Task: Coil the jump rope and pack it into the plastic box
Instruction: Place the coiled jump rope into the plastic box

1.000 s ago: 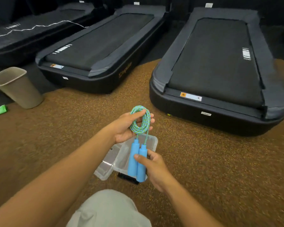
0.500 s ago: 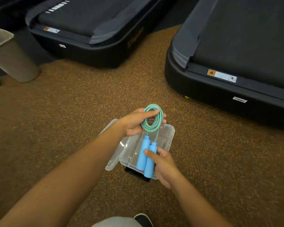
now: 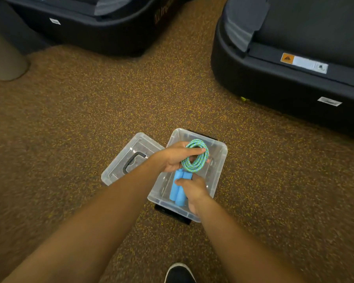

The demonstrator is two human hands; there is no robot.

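Note:
The jump rope's green-blue cord is wound into a tight coil, and my left hand grips that coil with fingers and thumb through its loop. The two blue foam handles lie side by side below it, held by my right hand. Both hands hold the rope inside the mouth of the clear plastic box, which stands open on the floor. Whether the handles touch the box's bottom I cannot tell.
The box's clear lid with a dark handle lies flat against the box's left side. Two black treadmills stand ahead. A beige bin is at far left. My shoe shows at the bottom edge.
Both hands have lowered the coiled rope and its handles down into the open box. The camera has tilted down and come closer to the box.

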